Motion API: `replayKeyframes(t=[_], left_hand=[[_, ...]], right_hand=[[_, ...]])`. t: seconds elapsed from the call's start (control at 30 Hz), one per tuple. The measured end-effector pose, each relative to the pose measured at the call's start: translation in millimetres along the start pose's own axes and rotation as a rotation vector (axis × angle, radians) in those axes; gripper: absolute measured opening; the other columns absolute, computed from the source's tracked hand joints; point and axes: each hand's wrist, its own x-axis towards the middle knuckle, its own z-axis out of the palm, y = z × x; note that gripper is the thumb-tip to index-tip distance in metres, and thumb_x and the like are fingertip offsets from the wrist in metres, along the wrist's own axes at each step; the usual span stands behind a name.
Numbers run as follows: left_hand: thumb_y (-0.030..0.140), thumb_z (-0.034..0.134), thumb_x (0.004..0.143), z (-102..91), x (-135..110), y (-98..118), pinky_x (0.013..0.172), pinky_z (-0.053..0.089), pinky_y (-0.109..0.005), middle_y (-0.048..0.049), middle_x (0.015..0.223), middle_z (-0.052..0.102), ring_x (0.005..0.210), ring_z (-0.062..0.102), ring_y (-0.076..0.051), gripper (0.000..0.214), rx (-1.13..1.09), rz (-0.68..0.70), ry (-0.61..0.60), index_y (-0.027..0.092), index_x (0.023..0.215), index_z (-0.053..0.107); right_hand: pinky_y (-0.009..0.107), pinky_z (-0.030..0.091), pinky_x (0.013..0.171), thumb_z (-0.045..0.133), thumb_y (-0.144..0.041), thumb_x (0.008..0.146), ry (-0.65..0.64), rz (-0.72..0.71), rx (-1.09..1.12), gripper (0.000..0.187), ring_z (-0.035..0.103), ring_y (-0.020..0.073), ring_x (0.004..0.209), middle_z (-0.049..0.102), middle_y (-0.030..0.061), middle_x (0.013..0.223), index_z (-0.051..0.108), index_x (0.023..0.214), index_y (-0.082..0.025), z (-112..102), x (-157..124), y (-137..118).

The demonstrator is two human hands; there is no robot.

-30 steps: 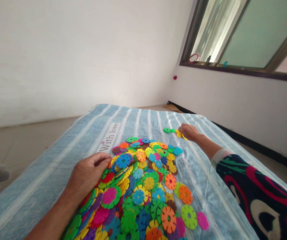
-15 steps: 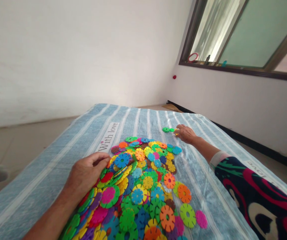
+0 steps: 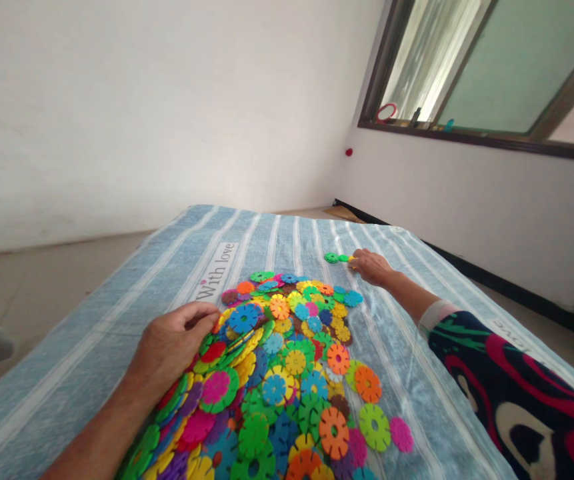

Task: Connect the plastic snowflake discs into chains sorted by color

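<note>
Plastic notched discs (image 3: 275, 389), probably light, stiff, best pinched by rims, filled the head view's lower centre. The left hand (image 3: 177, 335) touched their left edge, the right hand (image 3: 373, 268) a yellow piece (image 3: 351, 261), centre-right; fingers curled, grips unclear.

Striped blue-white cloth (image 3: 107, 333): heap of colourful notched discs (image 3: 273, 373); green discs (image 3: 331, 257) beyond, apart.

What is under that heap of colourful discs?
Striped blue cloth shows along the visible edges of the disc heap; what lies beneath its middle is covered, so I can't tell.
</note>
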Motion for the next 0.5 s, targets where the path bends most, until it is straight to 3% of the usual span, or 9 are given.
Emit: replayKeyframes(t=[0.33, 0.5], left_hand=[[0.053, 0.047, 0.06, -1.0, 0, 4, 0.076, 0.048, -0.027, 0.0032, 0.08, 0.075, 0.079, 0.067, -0.021, 0.04, 0.01, -0.017, -0.002, 0.026, 0.078, 0.071], [0.052, 0.048, 0.061, -0.4, 1, 1, 0.079, 0.048, -0.027, 0.0037, 0.082, 0.076, 0.08, 0.067, -0.021, 0.039, 0.029, 0.002, 0.006, 0.026, 0.079, 0.071]], right_hand=[[0.028, 0.042, 0.079, 0.047, -0.017, 0.093, 0.033, -0.011, 0.054, 0.027, 0.056, 0.0224, 0.103, 0.061, 0.0107, 0.112, 0.068, 0.109, -0.022, 3, -6, -1], [0.026, 0.042, 0.078, 0.048, -0.021, 0.094, 0.05, -0.035, 0.093, 0.021, 0.059, 0.0201, 0.1, 0.064, 0.0084, 0.106, 0.069, 0.099, -0.02, -3, -19, -13]])
